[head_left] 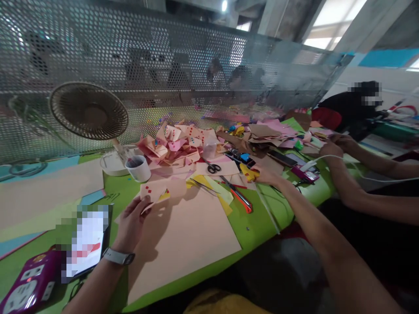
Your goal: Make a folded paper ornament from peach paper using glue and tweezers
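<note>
My left hand, with a watch on its wrist, pinches a folded cream paper piece with small red diamonds, held up over a large cream paper sheet. Off to the right, my right hand has its fingers closed at a yellow plastic tool, whose exact kind I cannot make out. Between the two hands lie a utility knife with an orange end, black-handled scissors and a thin metal tool. A narrow ruler-like strip runs below my right hand.
Behind sits a heap of folded papers. A fan and a white cup stand left of it. Nearby are a phone, a purple power strip and another person's hands. A perforated metal screen closes the back.
</note>
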Tool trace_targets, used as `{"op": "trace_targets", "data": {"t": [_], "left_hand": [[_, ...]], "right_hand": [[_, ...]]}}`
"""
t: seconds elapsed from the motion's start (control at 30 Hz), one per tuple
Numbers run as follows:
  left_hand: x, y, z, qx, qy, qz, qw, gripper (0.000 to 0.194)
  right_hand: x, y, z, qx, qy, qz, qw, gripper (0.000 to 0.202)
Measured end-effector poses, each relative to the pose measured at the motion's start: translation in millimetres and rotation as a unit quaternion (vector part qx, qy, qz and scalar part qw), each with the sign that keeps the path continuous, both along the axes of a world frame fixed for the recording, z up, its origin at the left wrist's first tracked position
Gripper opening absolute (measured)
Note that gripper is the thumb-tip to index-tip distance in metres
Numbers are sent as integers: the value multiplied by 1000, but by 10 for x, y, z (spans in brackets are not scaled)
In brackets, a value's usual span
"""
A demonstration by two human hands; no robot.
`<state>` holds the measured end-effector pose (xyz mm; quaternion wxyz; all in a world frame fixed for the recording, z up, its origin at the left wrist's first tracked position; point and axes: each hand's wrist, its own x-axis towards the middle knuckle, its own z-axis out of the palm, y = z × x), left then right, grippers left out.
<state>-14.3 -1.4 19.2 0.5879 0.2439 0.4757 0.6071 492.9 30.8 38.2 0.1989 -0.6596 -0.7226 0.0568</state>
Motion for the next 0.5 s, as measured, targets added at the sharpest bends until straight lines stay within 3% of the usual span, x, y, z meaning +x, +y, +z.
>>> {"op": "trace_targets", "data": {"t": [0.1,0.3,0.5], "left_hand": [[-9,3,-16,4,15,-1,1000,32],[4,3,-13,6,25,0,1000,32],[30,-8,47,-2,3,19,1000,36]], "right_hand": [[47,27,-13,-49,-10,18,999,35],[70,71,-18,-68,-11,32,997,37],[1,-19,222,-49,-5,23,999,36]]}}
